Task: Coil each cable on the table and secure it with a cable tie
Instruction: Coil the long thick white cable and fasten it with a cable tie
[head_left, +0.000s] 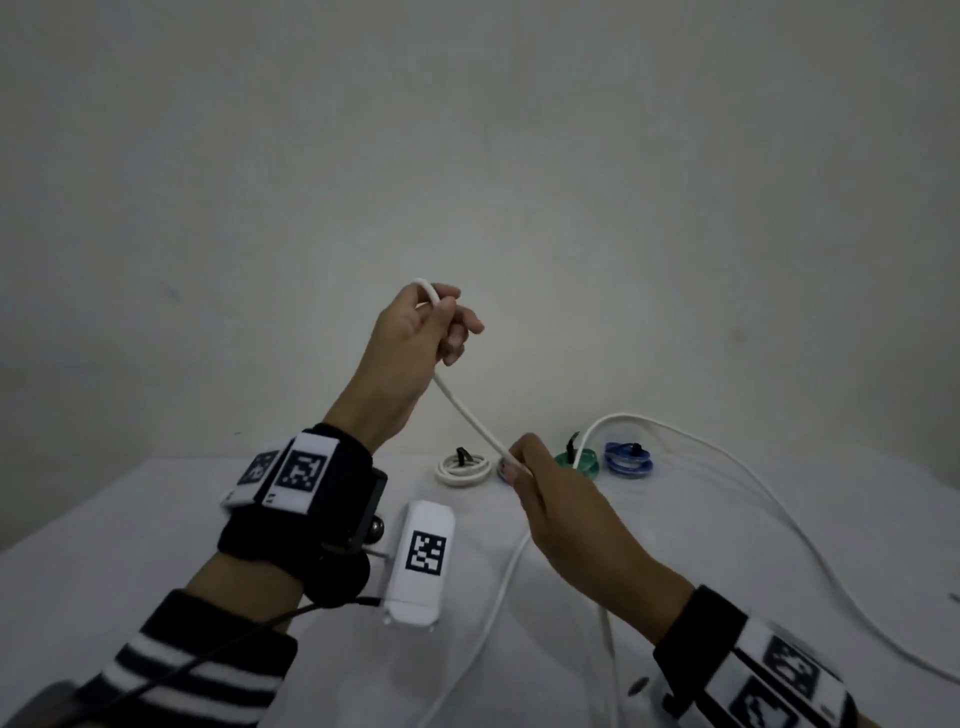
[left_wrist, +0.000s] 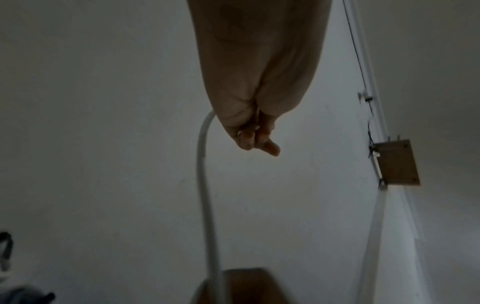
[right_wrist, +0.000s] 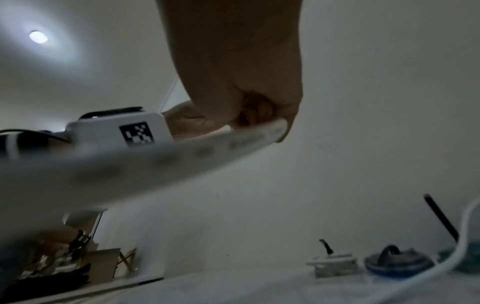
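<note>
A long white cable (head_left: 470, 415) runs taut between my two hands above the table. My left hand (head_left: 426, 327) is raised and pinches the cable's end, which pokes out above its fingers. In the left wrist view the cable (left_wrist: 205, 185) hangs down from the curled fingers (left_wrist: 254, 139). Lower and to the right, my right hand (head_left: 524, 467) grips the same cable; the right wrist view shows the fingers (right_wrist: 259, 111) wrapped round the cable (right_wrist: 233, 142). The rest of the cable arcs up behind the right hand and trails in loose loops (head_left: 779, 519) across the right side of the table.
At the back of the white table (head_left: 156, 519) lie three tied coils: a white one (head_left: 464, 467), a green one (head_left: 584, 460) and a blue one (head_left: 628, 457). A plain wall stands behind. More white cable (head_left: 493, 603) runs along the table toward me.
</note>
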